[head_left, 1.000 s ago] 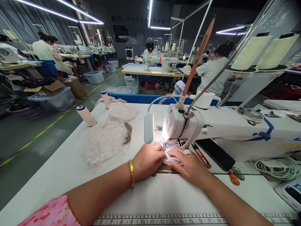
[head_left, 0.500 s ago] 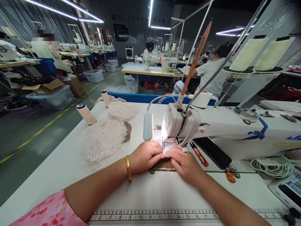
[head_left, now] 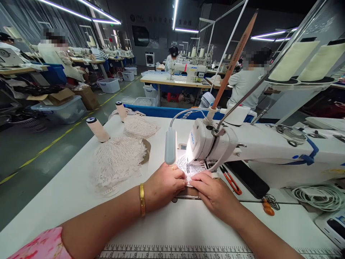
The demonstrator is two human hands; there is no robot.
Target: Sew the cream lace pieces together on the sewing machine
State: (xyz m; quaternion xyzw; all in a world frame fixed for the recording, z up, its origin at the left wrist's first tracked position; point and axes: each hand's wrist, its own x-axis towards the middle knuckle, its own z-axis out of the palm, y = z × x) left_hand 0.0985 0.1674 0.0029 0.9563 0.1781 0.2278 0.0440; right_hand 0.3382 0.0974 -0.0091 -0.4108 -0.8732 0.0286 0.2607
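Note:
A piece of white lace (head_left: pixel 184 164) lies under the head of a white sewing machine (head_left: pixel 206 140), lit by a small lamp (head_left: pixel 170 146). My left hand (head_left: pixel 163 185), with a gold bangle at the wrist, pinches the lace's near left edge. Close beside it, my right hand (head_left: pixel 214 192) has its thumb and fingers closed on the near right edge. Both hands rest low at the machine bed, just in front of the needle area. The needle itself is hidden behind the machine head.
Piled lace pieces (head_left: pixel 118 162) and a thread cone (head_left: pixel 97 129) stand to the left. Red-handled snips (head_left: pixel 231 181) and a black phone (head_left: pixel 248 178) lie under the machine arm. A ruler strip (head_left: pixel 172 251) runs along the front edge. Co-workers sit at machines beyond.
My hands have drawn slightly nearer to me, and more of the lace shows spread flat under the machine head. The whole view has shifted a little.

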